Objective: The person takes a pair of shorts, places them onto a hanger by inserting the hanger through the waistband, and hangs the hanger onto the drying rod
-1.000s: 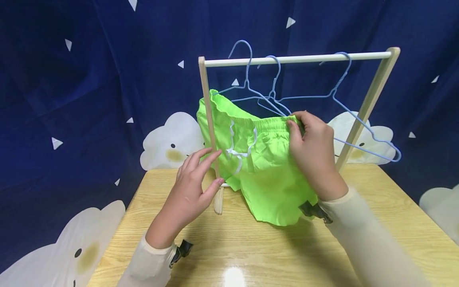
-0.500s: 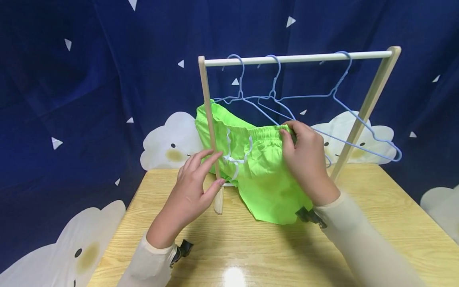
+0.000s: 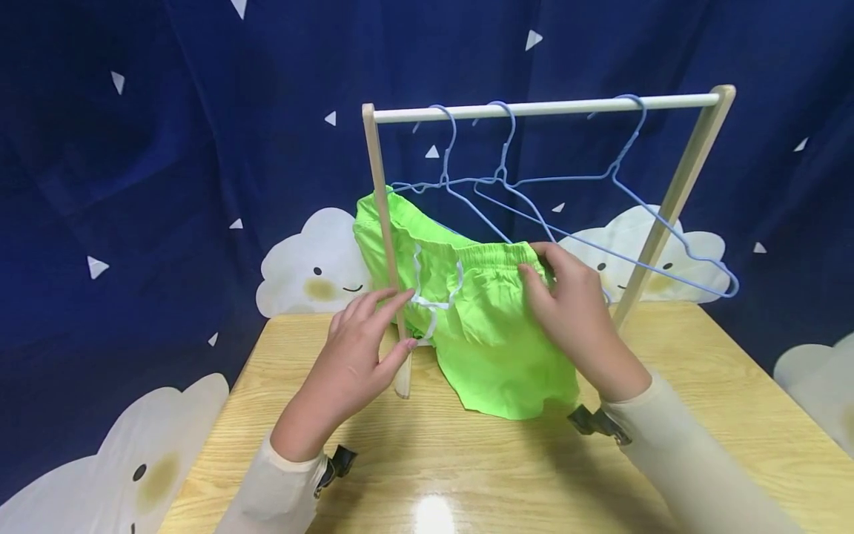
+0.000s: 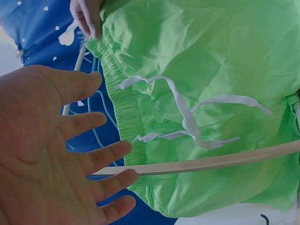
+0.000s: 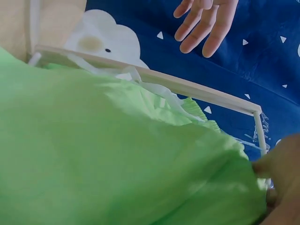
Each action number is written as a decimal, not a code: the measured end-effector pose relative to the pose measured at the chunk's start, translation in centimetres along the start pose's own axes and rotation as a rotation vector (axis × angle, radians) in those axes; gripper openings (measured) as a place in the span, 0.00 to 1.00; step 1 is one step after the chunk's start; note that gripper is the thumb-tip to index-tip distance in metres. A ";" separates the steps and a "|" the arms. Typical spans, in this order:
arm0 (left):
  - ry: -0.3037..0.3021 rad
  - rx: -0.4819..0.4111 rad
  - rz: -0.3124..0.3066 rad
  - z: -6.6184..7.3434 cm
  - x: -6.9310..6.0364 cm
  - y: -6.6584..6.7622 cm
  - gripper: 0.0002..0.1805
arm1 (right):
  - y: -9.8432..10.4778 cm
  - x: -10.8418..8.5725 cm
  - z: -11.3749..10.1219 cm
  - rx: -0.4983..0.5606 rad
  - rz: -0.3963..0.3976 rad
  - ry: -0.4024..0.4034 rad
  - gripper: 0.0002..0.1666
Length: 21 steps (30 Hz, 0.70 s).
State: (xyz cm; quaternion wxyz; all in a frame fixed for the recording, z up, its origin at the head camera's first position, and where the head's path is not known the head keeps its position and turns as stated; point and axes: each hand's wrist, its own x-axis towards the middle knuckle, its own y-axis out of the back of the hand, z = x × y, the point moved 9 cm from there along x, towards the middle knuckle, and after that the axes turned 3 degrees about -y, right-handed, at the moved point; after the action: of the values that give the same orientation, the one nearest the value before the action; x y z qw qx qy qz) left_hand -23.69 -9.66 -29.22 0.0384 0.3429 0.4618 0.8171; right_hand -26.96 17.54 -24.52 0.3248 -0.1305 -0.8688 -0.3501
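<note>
Bright green shorts [image 3: 494, 334] with an elastic waistband and a white drawstring [image 3: 432, 304] hang at the rack's left side, partly behind its left post. Their left end is on the arm of the leftmost blue hanger [image 3: 445, 159], whose hook is over the rail. My right hand [image 3: 567, 304] pinches the waistband's right end between thumb and fingers. Close to the left post, my left hand [image 3: 356, 352] has its fingers spread and holds nothing. In the left wrist view its palm [image 4: 37, 145] faces the drawstring. The right fingertips are partly hidden behind the cloth.
The wooden rack [image 3: 674, 200] has a white rail [image 3: 554, 108] and stands on a wood-grain table [image 3: 467, 475]. Two more blue hangers hang from the rail, a middle hanger [image 3: 510, 141] and a right hanger [image 3: 627, 148]. Behind is a dark blue curtain [image 3: 200, 148] with white clouds.
The leftmost hanger's hook, above the rail a second ago, has come down onto it. The shorts and my right hand have lowered a little. My left hand has barely moved.
</note>
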 end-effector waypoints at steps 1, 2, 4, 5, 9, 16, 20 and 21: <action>0.003 0.007 -0.013 -0.1 0.0 -0.2 0.36 | -0.1 -0.3 0.3 0.003 -0.029 -0.008 0.16; 0.006 0.015 -0.027 -0.1 0.0 -0.4 0.36 | -0.2 -0.7 0.7 0.009 -0.063 -0.017 0.16; 0.015 0.029 -0.057 -0.3 0.0 -0.7 0.36 | -0.6 -1.5 1.5 0.024 -0.142 -0.032 0.18; 0.021 0.036 -0.073 -0.4 0.0 -0.9 0.36 | -0.8 -2.0 1.9 0.035 -0.178 -0.032 0.19; 0.051 0.071 -0.153 -1.2 -0.2 -2.0 0.37 | -1.8 -4.3 3.7 0.066 -0.340 -0.018 0.22; 0.116 0.093 -0.258 -3.8 -1.6 -4.1 0.37 | -2.5 -8.3 7.3 -0.045 -0.573 0.068 0.35; 0.144 0.154 -0.268 -6.0 -2.7 -4.5 0.40 | -1.3 -9.7 9.8 -0.247 -0.597 0.085 0.45; 0.153 0.172 -0.269 -6.6 -3.1 -4.6 0.41 | -0.9 -10.0 10.4 -0.294 -0.601 0.077 0.47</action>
State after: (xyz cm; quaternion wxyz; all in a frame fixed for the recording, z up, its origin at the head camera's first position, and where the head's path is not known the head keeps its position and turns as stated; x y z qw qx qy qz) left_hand -26.39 -13.01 -36.62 0.0829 0.2170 0.5732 0.7858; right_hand -24.76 24.10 -37.16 0.2175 0.0992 -0.7956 -0.5566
